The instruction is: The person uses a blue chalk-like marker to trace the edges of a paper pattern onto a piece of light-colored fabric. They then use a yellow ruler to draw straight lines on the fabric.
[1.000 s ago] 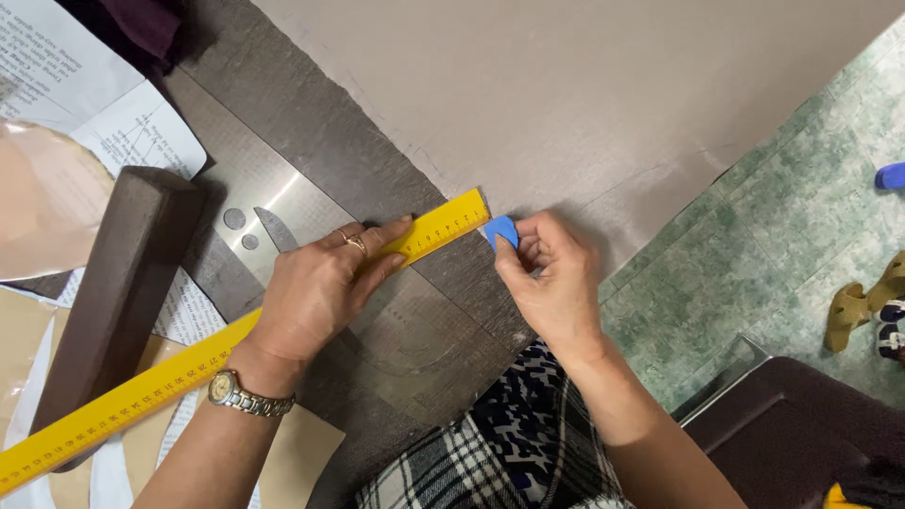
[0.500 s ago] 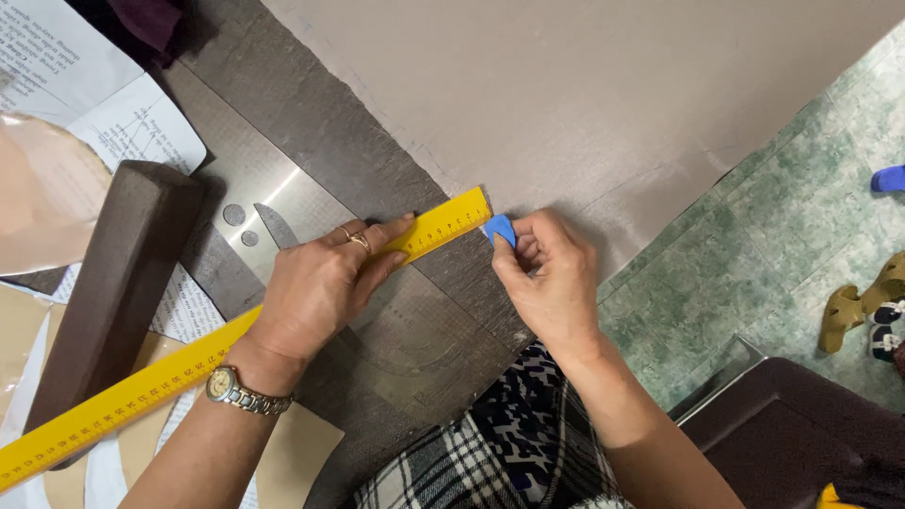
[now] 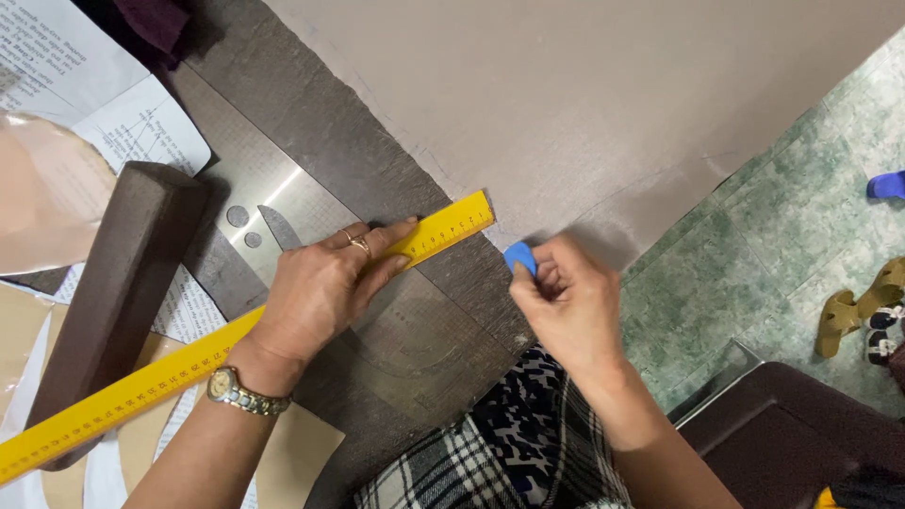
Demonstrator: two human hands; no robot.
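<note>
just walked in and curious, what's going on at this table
A person is bent over a table. Their left hand presses a long yellow ruler flat on the dark tabletop, its far end reaching the edge of a beige sheet of fabric. Their right hand pinches a small blue piece of chalk at that edge, just past the ruler's tip.

The left hand presses flat on a long yellow ruler laid slantwise over the dark tabletop — its far end reaches the beige fabric. The right hand pinches a small blue chalk in its fingers, just beside the ruler's tip.
</note>
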